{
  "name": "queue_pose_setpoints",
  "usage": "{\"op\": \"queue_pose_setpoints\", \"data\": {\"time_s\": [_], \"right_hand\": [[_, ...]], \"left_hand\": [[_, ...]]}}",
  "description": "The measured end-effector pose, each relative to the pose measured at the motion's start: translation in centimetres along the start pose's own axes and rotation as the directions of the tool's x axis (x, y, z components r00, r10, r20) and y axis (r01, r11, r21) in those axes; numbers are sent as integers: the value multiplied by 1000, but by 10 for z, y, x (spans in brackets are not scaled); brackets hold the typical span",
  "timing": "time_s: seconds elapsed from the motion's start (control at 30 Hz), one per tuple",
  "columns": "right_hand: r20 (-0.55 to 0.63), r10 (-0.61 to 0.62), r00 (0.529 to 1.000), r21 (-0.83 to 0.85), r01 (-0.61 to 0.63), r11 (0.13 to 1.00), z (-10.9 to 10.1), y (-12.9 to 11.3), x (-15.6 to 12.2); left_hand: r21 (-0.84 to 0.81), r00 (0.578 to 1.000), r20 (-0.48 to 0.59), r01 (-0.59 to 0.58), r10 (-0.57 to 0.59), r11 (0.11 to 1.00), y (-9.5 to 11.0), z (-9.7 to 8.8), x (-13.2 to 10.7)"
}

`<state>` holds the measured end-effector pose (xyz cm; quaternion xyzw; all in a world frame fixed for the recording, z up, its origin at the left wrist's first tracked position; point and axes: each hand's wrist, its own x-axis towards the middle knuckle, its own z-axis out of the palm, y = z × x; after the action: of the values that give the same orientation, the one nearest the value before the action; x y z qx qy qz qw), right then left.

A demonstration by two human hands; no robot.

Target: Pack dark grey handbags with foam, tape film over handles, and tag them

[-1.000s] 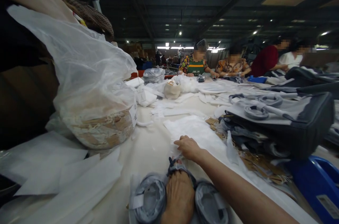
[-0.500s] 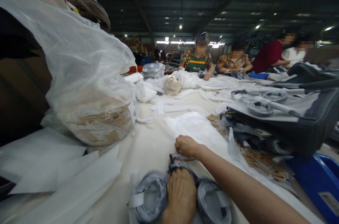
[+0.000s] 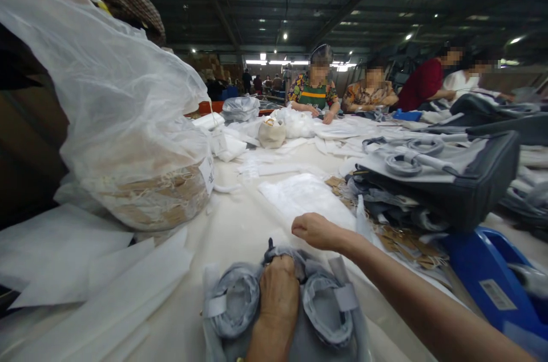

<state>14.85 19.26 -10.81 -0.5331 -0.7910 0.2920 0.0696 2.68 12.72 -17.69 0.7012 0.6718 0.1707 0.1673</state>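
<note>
A grey bag [image 3: 280, 339] lies in front of me at the bottom of the head view. Two coiled handles wrapped in thin, filmy material sit on it, a left coil [image 3: 236, 300] and a right coil [image 3: 329, 308], each with a white band. Between the coils is my left hand [image 3: 279, 282], its fingers curled over a grey wrapped strap [image 3: 285, 252] with a dark end sticking up; the fingertips are hidden. My right hand [image 3: 315, 230] hovers beyond the strap, above the table, closed with the fingers pressed together. What it holds, if anything, cannot be made out.
A clear plastic sack of brown tags [image 3: 158, 193] stands at the left, beside white sheets [image 3: 64, 253]. White padding [image 3: 303, 196] lies ahead. A dark bag [image 3: 471, 190] and a blue crate [image 3: 488, 276] are at the right. Several people work across the table.
My right hand has lifted away from the strap, slightly up and to the right. My left hand has curled further over the strap. The view has shifted a little.
</note>
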Motion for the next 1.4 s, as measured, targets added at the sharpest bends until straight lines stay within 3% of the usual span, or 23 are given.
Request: {"op": "queue_pose_setpoints", "data": {"time_s": [0.1, 0.13, 0.17, 0.23, 0.33, 0.4, 0.47, 0.53, 0.63, 0.87, 1.03, 1.13, 1.27, 1.4], "right_hand": [[-299, -85, 950, 7, 91, 996, 8, -16, -53], [-359, -148, 921, 10, 162, 987, 19, -20, -71], [-437, -266, 859, 21, 306, 952, 34, -23, -88], [-442, -412, 797, -21, 450, 893, 73, -23, -111], [-504, -431, 748, -201, 384, 901, 125, -16, -123], [-539, -380, 752, -183, 335, 924, 136, -14, -121], [-531, -226, 817, -27, 249, 968, 127, -18, -116], [-470, 3, 883, 152, 78, 985, 107, -27, -108], [-393, 177, 902, 256, -77, 964, 80, -41, -90], [-331, 187, 925, 453, -18, 891, 71, -41, -56], [-216, 230, 949, 669, -28, 743, 71, -37, -51], [-153, 204, 967, 735, -27, 678, 70, -44, -48], [-180, 205, 962, 795, 19, 607, 67, -49, -45], [-187, 217, 958, 882, 67, 467, 67, -44, -50]], "left_hand": [[-46, 1000, -7, -7, 7, 999, -1, -3, -3], [-71, 1000, -17, -15, 14, 997, -1, -5, -4], [-101, 999, -33, -23, 20, 995, -1, -6, -5], [-174, 996, -83, -36, 22, 984, -1, -10, -7], [-322, 984, -180, -70, 11, 944, -2, -15, -8], [-442, 972, -233, -118, 14, 889, -4, -18, -8], [-560, 963, -269, -172, 18, 810, -6, -21, -8], [-662, 953, -302, -221, 15, 716, -7, -24, -7], [-771, 935, -355, -286, -11, 569, -8, -28, -8], [-882, 913, -404, -376, -47, 284, -9, -33, -10], [-910, 878, -413, -394, -240, 126, -14, -30, -3], [-924, 876, -377, -377, -301, 60, -14, -30, 1], [-934, 870, -325, -357, -370, -18, -13, -33, 3], [-935, 851, -300, -352, -430, -43, -13, -36, 4]]}}
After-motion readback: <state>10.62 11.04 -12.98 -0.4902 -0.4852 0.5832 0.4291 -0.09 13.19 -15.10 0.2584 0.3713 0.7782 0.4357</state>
